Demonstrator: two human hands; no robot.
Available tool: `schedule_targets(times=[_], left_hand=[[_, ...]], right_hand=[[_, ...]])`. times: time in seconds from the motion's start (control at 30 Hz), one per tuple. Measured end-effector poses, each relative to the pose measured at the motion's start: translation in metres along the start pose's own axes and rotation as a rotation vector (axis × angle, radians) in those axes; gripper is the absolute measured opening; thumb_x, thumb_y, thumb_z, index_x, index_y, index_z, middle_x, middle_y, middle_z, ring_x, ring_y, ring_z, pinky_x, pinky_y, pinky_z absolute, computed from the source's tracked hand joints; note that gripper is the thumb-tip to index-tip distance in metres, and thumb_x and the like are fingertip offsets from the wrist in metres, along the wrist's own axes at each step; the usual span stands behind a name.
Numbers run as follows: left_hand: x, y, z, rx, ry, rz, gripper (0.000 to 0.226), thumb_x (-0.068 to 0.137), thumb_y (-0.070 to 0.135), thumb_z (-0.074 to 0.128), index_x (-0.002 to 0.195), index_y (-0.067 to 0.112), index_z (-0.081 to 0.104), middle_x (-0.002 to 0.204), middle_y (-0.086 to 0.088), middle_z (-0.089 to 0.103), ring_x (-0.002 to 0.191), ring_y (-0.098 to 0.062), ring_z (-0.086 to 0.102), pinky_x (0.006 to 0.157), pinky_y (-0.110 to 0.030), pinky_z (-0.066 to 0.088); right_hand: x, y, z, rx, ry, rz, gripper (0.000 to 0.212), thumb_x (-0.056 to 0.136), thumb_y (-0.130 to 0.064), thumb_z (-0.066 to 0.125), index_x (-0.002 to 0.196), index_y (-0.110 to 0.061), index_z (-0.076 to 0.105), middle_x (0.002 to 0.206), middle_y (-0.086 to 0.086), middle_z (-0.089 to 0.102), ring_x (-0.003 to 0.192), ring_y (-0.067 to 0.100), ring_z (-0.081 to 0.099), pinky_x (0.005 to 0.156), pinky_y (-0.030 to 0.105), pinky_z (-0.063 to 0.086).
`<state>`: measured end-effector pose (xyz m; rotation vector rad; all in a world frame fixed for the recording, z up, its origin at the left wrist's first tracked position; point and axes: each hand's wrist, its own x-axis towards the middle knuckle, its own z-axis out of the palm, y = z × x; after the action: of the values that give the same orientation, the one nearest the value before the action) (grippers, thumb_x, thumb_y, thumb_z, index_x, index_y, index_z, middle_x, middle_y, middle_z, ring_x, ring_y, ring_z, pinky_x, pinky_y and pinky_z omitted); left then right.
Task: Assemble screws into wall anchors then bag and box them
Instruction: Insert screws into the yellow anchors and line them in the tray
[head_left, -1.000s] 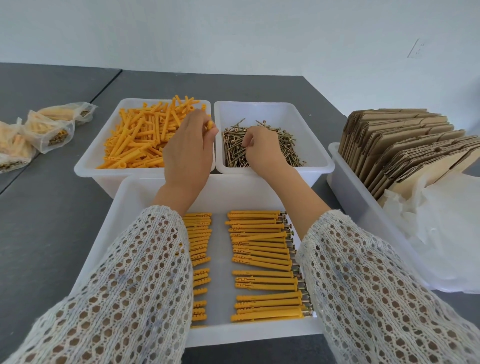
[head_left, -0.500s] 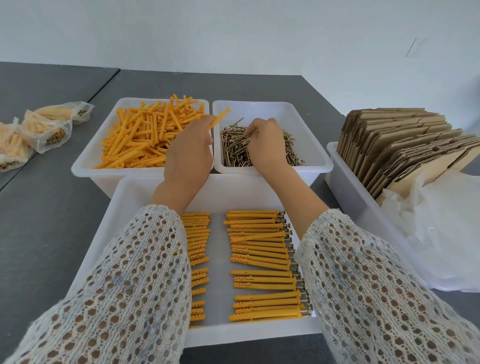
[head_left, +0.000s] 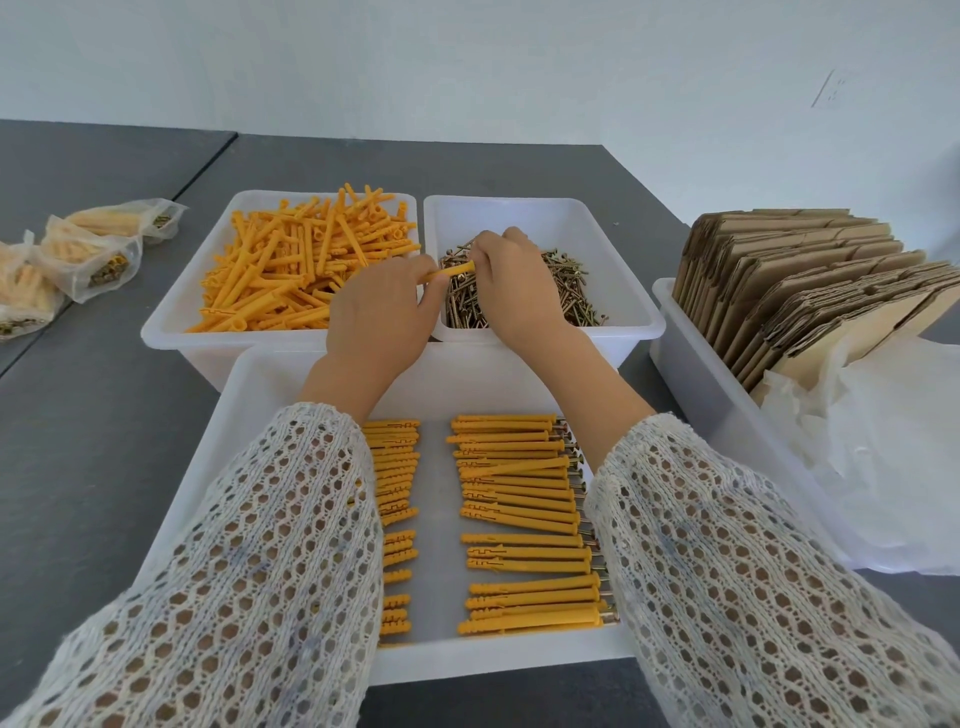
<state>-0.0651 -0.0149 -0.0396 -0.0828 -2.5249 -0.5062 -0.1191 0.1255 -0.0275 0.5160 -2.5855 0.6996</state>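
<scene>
1. A plain white wall (head_left: 467, 62) fills the space above and beyond the fingers.
2. A dark grey table (head_left: 93, 426) spreads beneath the fingers (a seam to their far left splits it in two).
3. Soft, even light; no hard shadows.

My left hand (head_left: 382, 317) holds one orange anchor (head_left: 451, 271) over the screw bin (head_left: 631, 291). My right hand (head_left: 511, 283) touches its other end, fingers closed there. The bin of loose anchors (head_left: 176, 312) is on the left. In the near tray (head_left: 244, 410), finished anchors (head_left: 519, 509) lie in rows. Flat cartons (head_left: 810, 280) stand at the right, filled bags (head_left: 88, 249) at the left.
</scene>
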Motion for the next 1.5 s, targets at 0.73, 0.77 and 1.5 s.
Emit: schedule_targets(times=[0.73, 0.77, 1.5], left_hand=[[-0.001, 0.001, -0.002, 0.005, 0.028, 0.036, 0.03, 0.105, 0.036, 0.044, 0.101, 0.02, 0.069, 0.076, 0.006, 0.055, 0.07, -0.019, 0.052, 0.052, -0.03, 0.028], [-0.001, 0.001, -0.002, -0.005, 0.022, 0.044, 0.03, 0.104, 0.035, 0.044, 0.099, 0.02, 0.069, 0.075, 0.004, 0.056, 0.07, -0.02, 0.053, 0.051, -0.03, 0.03], [-0.003, 0.002, -0.001, -0.096, 0.003, 0.049, 0.023, 0.105, 0.03, 0.046, 0.098, 0.015, 0.062, 0.061, 0.014, 0.041, 0.063, -0.02, 0.048, 0.049, -0.028, 0.025]], right_hand=[[-0.003, -0.008, -0.005, -0.103, 0.186, 0.049, 0.027, 0.103, -0.03, 0.043, 0.1, -0.007, 0.057, 0.094, 0.007, 0.054, 0.091, 0.024, 0.049, 0.062, 0.03, 0.034], [-0.004, -0.01, -0.005, -0.102, 0.172, 0.013, 0.027, 0.103, -0.029, 0.043, 0.1, -0.007, 0.056, 0.095, 0.008, 0.056, 0.091, 0.024, 0.049, 0.063, 0.03, 0.035], [-0.004, -0.012, -0.006, 0.018, 0.242, 0.021, 0.015, 0.102, -0.013, 0.042, 0.102, -0.003, 0.052, 0.097, 0.011, 0.057, 0.087, 0.026, 0.05, 0.067, 0.036, 0.041]])
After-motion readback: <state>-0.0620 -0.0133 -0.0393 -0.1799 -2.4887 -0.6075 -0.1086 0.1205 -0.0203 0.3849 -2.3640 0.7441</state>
